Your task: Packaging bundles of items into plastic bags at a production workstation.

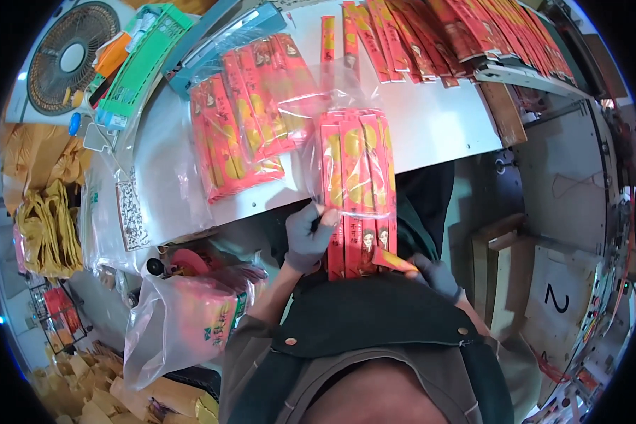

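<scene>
A clear plastic bag is partly drawn over a bundle of long red-and-yellow packets, whose near ends stick out of its mouth. The bundle lies across the table's near edge, close to my body. My left hand, in a grey glove, is closed at the bundle's left side with its thumb and fingers pinching the bag's edge. On the right, my gloved right hand holds the end of a single slim red-and-orange packet, which slants against the bundle's near end. Part of that hand's fingers is hidden.
Filled bags of red packets lie on the white table to the left. Loose red packets line its far side. A green basket and a fan stand far left. A plastic sack hangs below, and cardboard stands right.
</scene>
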Available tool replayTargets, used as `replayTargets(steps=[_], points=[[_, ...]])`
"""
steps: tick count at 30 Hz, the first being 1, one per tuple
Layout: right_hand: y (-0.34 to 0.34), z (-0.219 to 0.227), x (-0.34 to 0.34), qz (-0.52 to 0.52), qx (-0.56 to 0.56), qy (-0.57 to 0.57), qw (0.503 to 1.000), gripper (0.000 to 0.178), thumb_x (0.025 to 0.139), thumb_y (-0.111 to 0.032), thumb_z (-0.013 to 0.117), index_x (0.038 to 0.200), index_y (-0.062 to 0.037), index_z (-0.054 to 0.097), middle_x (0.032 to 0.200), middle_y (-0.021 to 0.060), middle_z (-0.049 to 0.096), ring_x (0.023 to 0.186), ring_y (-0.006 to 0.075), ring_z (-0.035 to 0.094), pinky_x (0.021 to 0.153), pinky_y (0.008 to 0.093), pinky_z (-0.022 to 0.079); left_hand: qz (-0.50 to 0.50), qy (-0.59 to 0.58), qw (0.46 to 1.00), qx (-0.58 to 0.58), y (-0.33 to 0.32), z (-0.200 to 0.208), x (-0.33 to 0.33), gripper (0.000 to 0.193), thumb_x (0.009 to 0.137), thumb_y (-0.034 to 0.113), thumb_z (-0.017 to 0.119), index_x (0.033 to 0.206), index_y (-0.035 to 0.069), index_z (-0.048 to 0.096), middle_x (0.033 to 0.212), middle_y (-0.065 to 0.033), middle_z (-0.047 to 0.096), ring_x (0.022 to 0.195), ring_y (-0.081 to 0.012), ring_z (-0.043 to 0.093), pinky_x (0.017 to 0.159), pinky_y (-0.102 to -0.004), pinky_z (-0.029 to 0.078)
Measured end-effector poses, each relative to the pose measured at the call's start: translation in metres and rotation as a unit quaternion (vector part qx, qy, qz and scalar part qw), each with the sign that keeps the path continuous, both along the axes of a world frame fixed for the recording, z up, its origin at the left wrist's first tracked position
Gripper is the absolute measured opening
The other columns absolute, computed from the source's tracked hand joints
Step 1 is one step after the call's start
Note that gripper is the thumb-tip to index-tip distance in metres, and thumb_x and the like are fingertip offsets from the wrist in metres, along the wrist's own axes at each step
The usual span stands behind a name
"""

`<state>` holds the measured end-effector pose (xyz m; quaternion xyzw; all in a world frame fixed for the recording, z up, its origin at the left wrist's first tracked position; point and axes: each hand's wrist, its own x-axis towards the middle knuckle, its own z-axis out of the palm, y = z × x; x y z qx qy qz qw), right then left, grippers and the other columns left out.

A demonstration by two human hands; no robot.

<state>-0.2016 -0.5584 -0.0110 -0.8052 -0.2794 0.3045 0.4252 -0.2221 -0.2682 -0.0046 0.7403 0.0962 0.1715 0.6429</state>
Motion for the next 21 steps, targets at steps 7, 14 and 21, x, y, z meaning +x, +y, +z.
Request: replayTargets(steps=[7, 14, 21], points=[[0.117, -0.011, 0.1, -0.291, 0.23, -0.031, 0.928, 0.026, 0.086, -0.012, 0.058, 0.106, -0.0025, 0.044, 0.093, 0.0068, 0.056, 0.084, 0.0125, 0.053, 0.076, 0.0286, 0.045, -0.153, -0.148, 0.911, 0.354, -0.027, 0.021, 0.025, 0.016, 0.077, 0.02, 0.068, 0.07, 0.01, 0.059, 0.06, -0.0053, 0.054, 0.053, -0.0243, 0.054, 0.05, -0.0331, 0.043], [0.054, -0.072, 0.013, -0.273, 0.215, 0.105, 0.932, 0.028, 0.095, -0.019, 0.043, 0.103, 0.0027, 0.059, 0.102, 0.007, 0.062, 0.1, 0.0131, 0.053, 0.089, 0.0283, 0.041, -0.336, 0.133, 0.858, 0.364, 0.009, 0.009, -0.044, 0.03, 0.078, 0.032, 0.066, 0.071, 0.006, 0.053, 0.063, -0.011, 0.055, 0.065, -0.0295, 0.058, 0.058, -0.0383, 0.045], [0.069, 0.092, 0.153, 0.008, 0.021, -0.086, 0.996, 0.033, 0.088, -0.028, 0.059, 0.101, 0.003, 0.059, 0.087, 0.0122, 0.061, 0.077, 0.0142, 0.057, 0.072, 0.0301, 0.047, -0.302, 0.14, 0.942, -0.044, 0.058, 0.125, 0.025, 0.008, 0.087, 0.007, 0.056, 0.082, 0.0, 0.058, 0.069, -0.0036, 0.06, 0.064, -0.0093, 0.059, 0.058, -0.0239, 0.047]])
